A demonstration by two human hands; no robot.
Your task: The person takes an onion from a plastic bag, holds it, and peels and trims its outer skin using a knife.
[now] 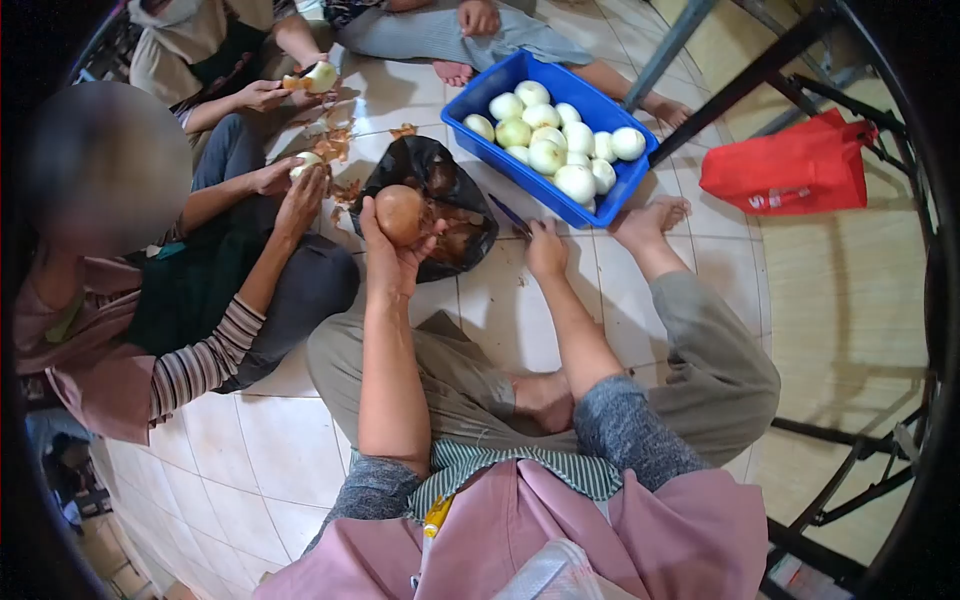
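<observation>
My left hand [392,255] holds a brown unpeeled onion [400,215], palm up with the fingers around its underside. Right behind it lies a black plastic bag [475,247], its mouth spread, with more brown onions [440,178] inside. In my right hand [545,248] is a knife [508,213], its dark blade pointing up and left, just in front of the blue crate. Peeled white onions [547,157] fill much of that blue crate [480,160]. The fingers of my right hand are closed round the knife's handle, which they hide.
Two people sit at the left, each with an onion in their hands; one peels a pale onion [320,77]. A third person's legs [450,35] are behind the crate. Onion skins [330,145] litter the tiles. A red bag [790,165] and dark metal legs [740,85] stand at right.
</observation>
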